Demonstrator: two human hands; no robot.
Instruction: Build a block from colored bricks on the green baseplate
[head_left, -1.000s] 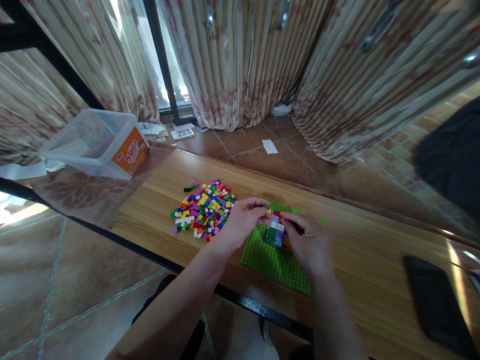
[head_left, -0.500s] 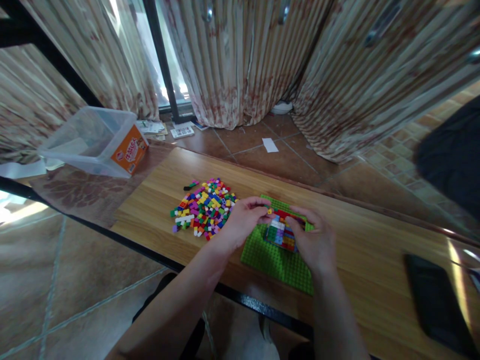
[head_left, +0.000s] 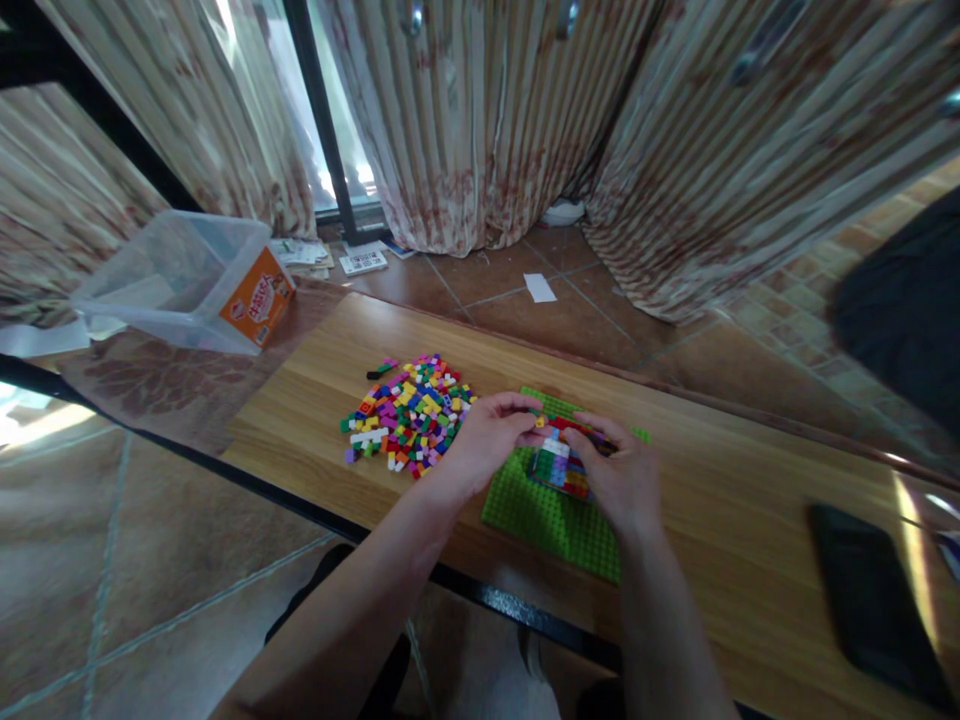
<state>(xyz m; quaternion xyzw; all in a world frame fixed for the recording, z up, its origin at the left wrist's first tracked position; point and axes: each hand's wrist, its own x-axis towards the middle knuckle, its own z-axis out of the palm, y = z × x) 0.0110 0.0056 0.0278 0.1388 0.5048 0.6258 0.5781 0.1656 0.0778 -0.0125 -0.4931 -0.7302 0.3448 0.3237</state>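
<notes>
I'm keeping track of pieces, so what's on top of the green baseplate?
A multicoloured brick build shows over the green baseplate; whether it's attached is unclear. The right hand covers the build's right side; whatever lies underneath is hidden.

Dim room, daylight from the far left.
The window gap (head_left: 351, 125) glows pale; glare streaks the table (head_left: 739, 505) at right and whitens floor (head_left: 165, 550) at left. Loose bricks (head_left: 412, 412) look soft-edged; curtains (head_left: 465, 130) stretch and blur at far right.

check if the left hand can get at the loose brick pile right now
Probably yes: the loose brick pile lies right beside the left hand, with nothing seen standing between them, though that hand seems to pinch a small yellow brick.
</notes>
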